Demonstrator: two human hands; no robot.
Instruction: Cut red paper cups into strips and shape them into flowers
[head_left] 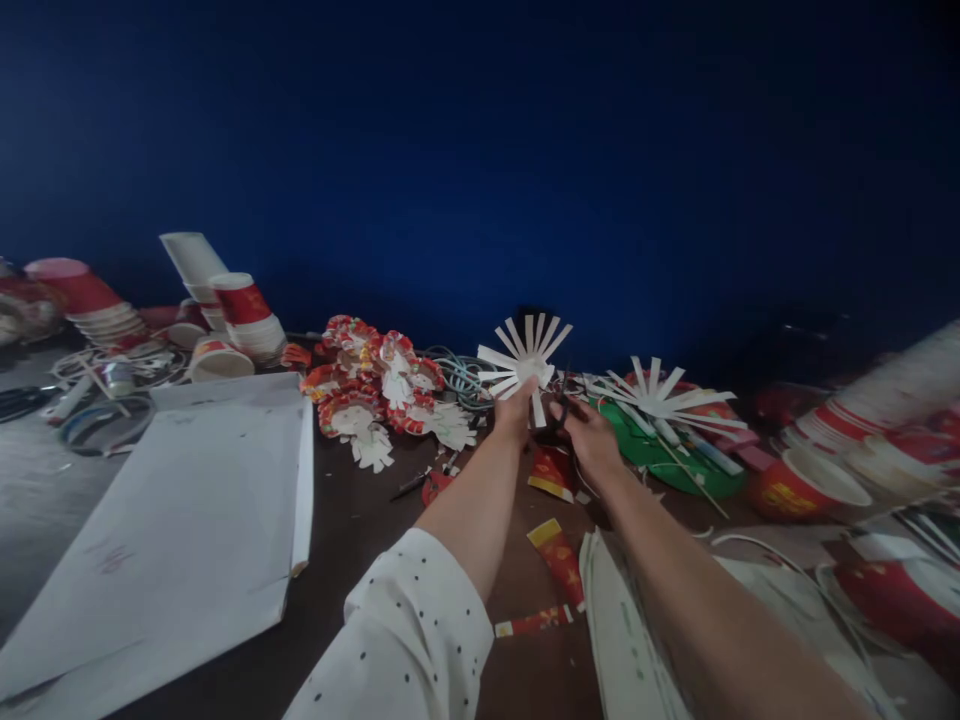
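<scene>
In the head view, my left hand [514, 405] grips a paper cup cut into strips [531, 362], its white strips fanned out like rays. Close by on the right, my right hand [589, 428] is closed around dark-handled scissors [566, 400], whose blades are hard to make out against the dark background. Another cut paper cup [658, 400] with splayed strips lies to the right, on a green round sheet [686, 460]. Below my hands lie red and yellow cup scraps [553, 550] on the brown table [360, 610].
Several red and white paper figures [375, 385] lie left of my hands. A large white board [202, 510] covers the left side. Stacked paper cups [244, 315] stand behind it. More cups [810, 485] lie at right. Coiled cord [457, 375] sits at the back, before a dark blue wall [450, 150].
</scene>
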